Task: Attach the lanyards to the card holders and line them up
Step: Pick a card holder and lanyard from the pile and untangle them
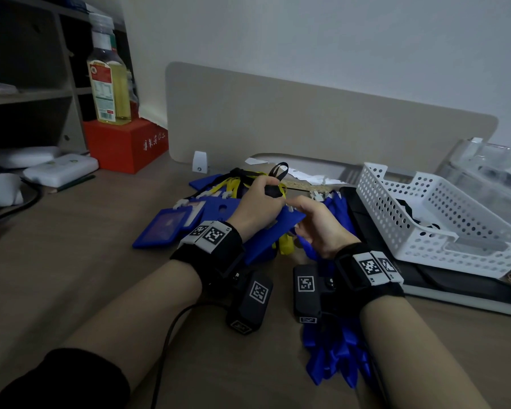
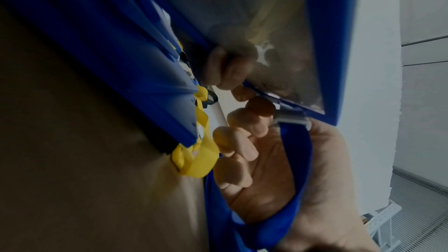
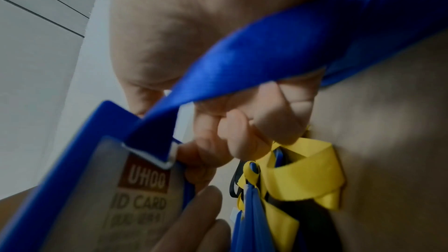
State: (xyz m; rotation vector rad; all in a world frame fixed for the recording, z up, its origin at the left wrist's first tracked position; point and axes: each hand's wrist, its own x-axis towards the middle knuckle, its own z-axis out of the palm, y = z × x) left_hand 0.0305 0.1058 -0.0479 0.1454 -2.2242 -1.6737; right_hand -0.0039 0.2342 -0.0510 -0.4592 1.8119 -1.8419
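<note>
Nearest, under the right wrist: a bunch of loose blue lanyards on the table.

Gripped a blue card holder in the left hand, fingers curled round its top part, lifted off the table. Pinched a blue lanyard in the right hand, thumb and curled fingers tight on the strap. Brought its metal clip right up against the holder's top edge, between the two hands.

Looked like the clip-on step for this one holder. Clip caught or not: could not tell. Probably called next for a small push of the clip into the slot, with the left hand keeping the holder steady, then for laying it flat in a row.

Just beyond the left hand: a pile of more card holders with yellow lanyards and a black strap, all bunched up, not in a line. Off to the right of the right hand: a white basket with holes. Far to the left of the left hand: a bottle on a red box.

Showed only the backs of both hands from the head view, clip hidden. Showed the clip and the right palm from the left wrist view, plus left fingers seen through the holder's clear window. Showed the words "ID CARD" inside the holder from the right wrist view, and folded yellow lanyard just under the right fingers.
</note>
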